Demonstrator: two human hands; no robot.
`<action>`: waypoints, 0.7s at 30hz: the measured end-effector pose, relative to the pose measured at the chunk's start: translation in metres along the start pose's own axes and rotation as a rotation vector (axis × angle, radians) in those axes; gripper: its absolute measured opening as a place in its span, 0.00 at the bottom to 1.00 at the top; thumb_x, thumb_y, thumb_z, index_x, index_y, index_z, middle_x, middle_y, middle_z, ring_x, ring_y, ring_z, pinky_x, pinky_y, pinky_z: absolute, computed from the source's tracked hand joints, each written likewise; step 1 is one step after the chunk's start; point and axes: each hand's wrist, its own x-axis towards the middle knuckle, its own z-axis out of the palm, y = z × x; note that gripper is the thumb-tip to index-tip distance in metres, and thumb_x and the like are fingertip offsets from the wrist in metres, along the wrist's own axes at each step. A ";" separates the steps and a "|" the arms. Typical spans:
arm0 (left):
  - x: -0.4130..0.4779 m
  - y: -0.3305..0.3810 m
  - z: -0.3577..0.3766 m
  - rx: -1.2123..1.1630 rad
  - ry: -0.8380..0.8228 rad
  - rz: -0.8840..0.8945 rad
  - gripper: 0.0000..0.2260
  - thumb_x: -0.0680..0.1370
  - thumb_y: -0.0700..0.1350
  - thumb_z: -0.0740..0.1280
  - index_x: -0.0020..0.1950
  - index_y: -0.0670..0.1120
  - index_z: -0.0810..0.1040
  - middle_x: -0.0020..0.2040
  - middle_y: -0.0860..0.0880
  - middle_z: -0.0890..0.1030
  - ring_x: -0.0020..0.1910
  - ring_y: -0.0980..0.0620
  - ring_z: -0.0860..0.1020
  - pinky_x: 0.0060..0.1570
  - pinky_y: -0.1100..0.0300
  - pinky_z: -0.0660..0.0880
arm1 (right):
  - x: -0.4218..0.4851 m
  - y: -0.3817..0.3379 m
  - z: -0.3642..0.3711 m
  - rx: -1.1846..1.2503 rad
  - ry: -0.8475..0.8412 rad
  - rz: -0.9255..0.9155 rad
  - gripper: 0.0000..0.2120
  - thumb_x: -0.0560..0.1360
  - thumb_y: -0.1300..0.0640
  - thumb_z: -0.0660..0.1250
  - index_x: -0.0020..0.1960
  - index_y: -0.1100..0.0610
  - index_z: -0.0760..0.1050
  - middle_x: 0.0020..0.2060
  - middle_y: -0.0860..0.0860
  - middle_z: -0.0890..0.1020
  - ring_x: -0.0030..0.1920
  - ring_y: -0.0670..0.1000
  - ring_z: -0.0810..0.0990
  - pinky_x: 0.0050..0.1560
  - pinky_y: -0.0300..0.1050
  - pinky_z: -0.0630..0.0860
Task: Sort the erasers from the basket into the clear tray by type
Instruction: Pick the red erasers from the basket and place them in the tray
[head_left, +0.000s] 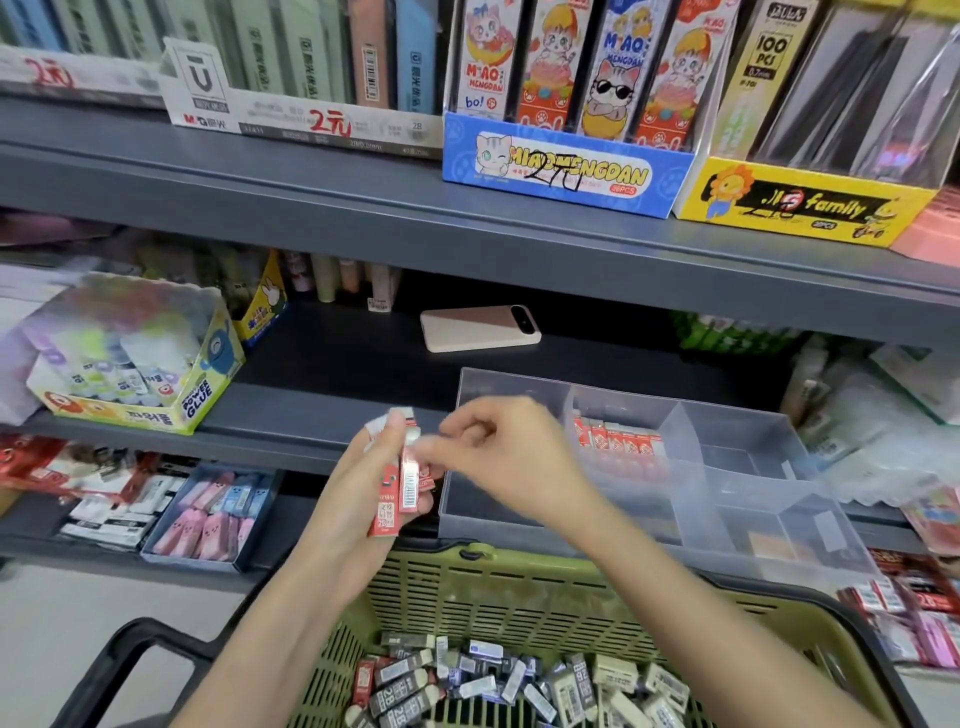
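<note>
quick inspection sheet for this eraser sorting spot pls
surface: grey shelf, the tray sits on it
job's things: clear tray with a red eraser row in one back compartment; green basket below holds mixed erasers
clutter: phone and glue box on the shelf
grippers: left hand holds a red eraser stack; right hand is at the stack, blurred, grip unclear
cables: nothing seen
surroundings: upper shelf stocked with stationery boxes
</note>
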 end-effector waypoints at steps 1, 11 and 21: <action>0.000 -0.001 0.000 -0.006 0.005 0.006 0.21 0.68 0.60 0.68 0.52 0.47 0.77 0.42 0.46 0.83 0.39 0.52 0.81 0.37 0.58 0.77 | -0.003 -0.003 0.007 -0.010 -0.023 0.004 0.14 0.66 0.39 0.71 0.40 0.50 0.79 0.26 0.42 0.76 0.30 0.40 0.74 0.37 0.38 0.71; 0.001 0.000 -0.001 -0.117 0.094 -0.012 0.20 0.69 0.57 0.68 0.54 0.45 0.75 0.39 0.45 0.81 0.34 0.53 0.81 0.29 0.61 0.76 | 0.003 0.003 -0.004 0.497 0.088 0.163 0.02 0.70 0.61 0.70 0.41 0.59 0.82 0.26 0.48 0.79 0.27 0.43 0.75 0.30 0.37 0.73; 0.003 0.000 -0.001 -0.124 0.055 -0.053 0.23 0.64 0.58 0.70 0.52 0.46 0.75 0.35 0.47 0.82 0.30 0.55 0.79 0.20 0.67 0.68 | 0.060 0.039 -0.026 -0.386 -0.087 0.321 0.02 0.68 0.66 0.66 0.39 0.64 0.77 0.35 0.59 0.80 0.40 0.61 0.79 0.36 0.43 0.79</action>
